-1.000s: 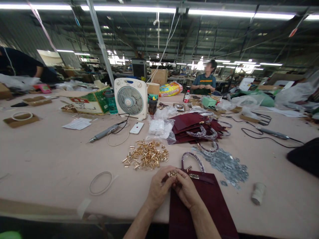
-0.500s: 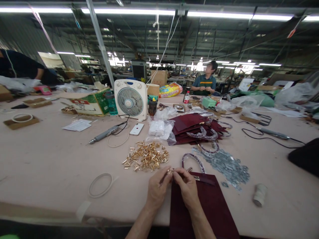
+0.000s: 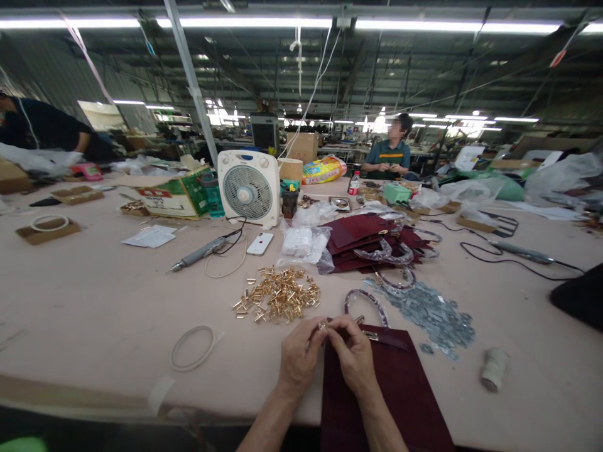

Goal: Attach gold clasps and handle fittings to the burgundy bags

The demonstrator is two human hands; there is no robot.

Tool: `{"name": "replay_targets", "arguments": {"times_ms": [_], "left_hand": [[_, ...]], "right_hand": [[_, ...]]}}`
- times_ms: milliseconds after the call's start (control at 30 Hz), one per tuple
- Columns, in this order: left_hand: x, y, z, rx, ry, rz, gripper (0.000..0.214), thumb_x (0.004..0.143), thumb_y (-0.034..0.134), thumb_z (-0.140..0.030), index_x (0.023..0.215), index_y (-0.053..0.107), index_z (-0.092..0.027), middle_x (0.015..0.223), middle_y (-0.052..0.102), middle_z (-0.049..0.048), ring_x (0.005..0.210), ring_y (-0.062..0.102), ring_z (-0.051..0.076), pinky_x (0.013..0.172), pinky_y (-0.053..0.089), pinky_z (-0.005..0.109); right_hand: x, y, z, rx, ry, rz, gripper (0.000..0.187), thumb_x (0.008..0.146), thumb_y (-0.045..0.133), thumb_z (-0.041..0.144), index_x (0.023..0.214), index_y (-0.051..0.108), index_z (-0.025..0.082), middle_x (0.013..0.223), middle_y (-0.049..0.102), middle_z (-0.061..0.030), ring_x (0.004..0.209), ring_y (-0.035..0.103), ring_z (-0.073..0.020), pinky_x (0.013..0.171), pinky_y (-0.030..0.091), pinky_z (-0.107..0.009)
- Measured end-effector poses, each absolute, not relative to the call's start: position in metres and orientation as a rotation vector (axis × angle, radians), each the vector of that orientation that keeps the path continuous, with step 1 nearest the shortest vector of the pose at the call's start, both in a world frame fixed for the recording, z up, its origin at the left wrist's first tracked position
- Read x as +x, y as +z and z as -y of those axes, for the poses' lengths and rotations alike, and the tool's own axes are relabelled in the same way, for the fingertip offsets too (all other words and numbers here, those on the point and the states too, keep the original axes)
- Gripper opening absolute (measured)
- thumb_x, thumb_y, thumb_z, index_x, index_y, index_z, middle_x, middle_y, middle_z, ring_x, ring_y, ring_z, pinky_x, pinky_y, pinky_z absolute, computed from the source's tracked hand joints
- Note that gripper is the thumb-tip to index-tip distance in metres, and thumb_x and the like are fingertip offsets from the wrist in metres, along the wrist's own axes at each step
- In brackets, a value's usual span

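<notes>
My left hand (image 3: 300, 358) and my right hand (image 3: 354, 358) meet at the top edge of a dark red bag (image 3: 400, 389) lying at the near table edge. Both pinch a small gold metal fitting (image 3: 323, 325) between their fingertips. The bag's plastic-wrapped handle (image 3: 365, 298) arches just beyond my fingers. A heap of gold fittings (image 3: 277, 300) lies a little past my left hand. A heap of small grey metal plates (image 3: 426, 311) lies past my right hand.
A stack of dark red bags (image 3: 372, 242) sits mid-table, with a white fan (image 3: 248, 187), phone (image 3: 259, 243), corded tool (image 3: 200, 252) and plastic packets (image 3: 304, 243) behind. A tape ring (image 3: 192, 347) lies left, a white roll (image 3: 494, 369) right. A person sits across the table; another bends at far left.
My hands stay pinched on the gold fitting and have shifted only slightly at the bag's top edge. The view has drifted a little.
</notes>
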State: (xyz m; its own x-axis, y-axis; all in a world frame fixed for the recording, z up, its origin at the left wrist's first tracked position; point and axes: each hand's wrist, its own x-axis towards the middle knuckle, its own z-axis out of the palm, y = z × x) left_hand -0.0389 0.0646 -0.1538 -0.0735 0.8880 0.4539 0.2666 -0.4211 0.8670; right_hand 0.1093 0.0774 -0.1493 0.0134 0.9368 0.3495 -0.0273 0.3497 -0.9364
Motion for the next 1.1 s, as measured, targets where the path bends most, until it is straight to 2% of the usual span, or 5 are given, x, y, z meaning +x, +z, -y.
{"name": "replay_targets", "arguments": {"times_ms": [133, 333, 533, 700, 1100], "left_hand": [[-0.038, -0.153, -0.067, 1.591, 1.439, -1.236, 0.027, 0.101, 0.060, -0.039, 0.114, 0.075, -0.021, 0.087, 0.077, 0.0054, 0.070, 0.071, 0.017, 0.072, 0.058, 0.026], [-0.038, -0.146, -0.070, 1.476, 1.405, -1.137, 0.031, 0.101, 0.059, -0.043, 0.110, 0.075, -0.018, 0.076, 0.074, 0.0027, 0.061, 0.067, 0.015, 0.061, 0.056, 0.023], [-0.040, -0.146, -0.068, 1.635, 1.474, -1.119, 0.025, 0.103, 0.058, -0.035, 0.115, 0.074, -0.021, 0.083, 0.072, 0.0025, 0.072, 0.067, 0.015, 0.071, 0.056, 0.025], [-0.041, -0.153, -0.069, 1.708, 1.556, -1.051, 0.023, 0.103, 0.058, -0.031, 0.120, 0.073, -0.024, 0.108, 0.072, 0.0069, 0.082, 0.068, 0.016, 0.075, 0.057, 0.027], [-0.040, -0.144, -0.065, 1.840, 1.570, -1.040, 0.023, 0.102, 0.061, -0.027, 0.121, 0.074, -0.025, 0.110, 0.075, 0.0081, 0.101, 0.070, 0.021, 0.086, 0.060, 0.029]], "right_hand": [[0.109, -0.149, -0.077, -0.938, 0.899, 1.387, 0.011, 0.095, 0.070, 0.033, 0.090, 0.069, 0.022, 0.092, 0.066, -0.0033, 0.088, 0.063, -0.0203, 0.082, 0.049, -0.030], [0.107, -0.146, -0.074, -0.925, 0.773, 1.454, 0.007, 0.097, 0.065, 0.028, 0.092, 0.067, 0.023, 0.093, 0.064, -0.0029, 0.090, 0.063, -0.0196, 0.085, 0.048, -0.030], [0.109, -0.145, -0.075, -0.871, 0.831, 1.375, 0.007, 0.098, 0.065, 0.028, 0.098, 0.071, 0.024, 0.098, 0.066, -0.0039, 0.094, 0.064, -0.0199, 0.085, 0.050, -0.030], [0.112, -0.150, -0.078, -0.834, 0.870, 1.401, 0.009, 0.097, 0.067, 0.028, 0.100, 0.076, 0.025, 0.103, 0.069, -0.0055, 0.101, 0.066, -0.0218, 0.091, 0.051, -0.032], [0.111, -0.147, -0.074, -0.895, 0.793, 1.414, 0.013, 0.100, 0.062, 0.031, 0.094, 0.071, 0.023, 0.097, 0.067, -0.0048, 0.094, 0.063, -0.0209, 0.086, 0.049, -0.030]]}}
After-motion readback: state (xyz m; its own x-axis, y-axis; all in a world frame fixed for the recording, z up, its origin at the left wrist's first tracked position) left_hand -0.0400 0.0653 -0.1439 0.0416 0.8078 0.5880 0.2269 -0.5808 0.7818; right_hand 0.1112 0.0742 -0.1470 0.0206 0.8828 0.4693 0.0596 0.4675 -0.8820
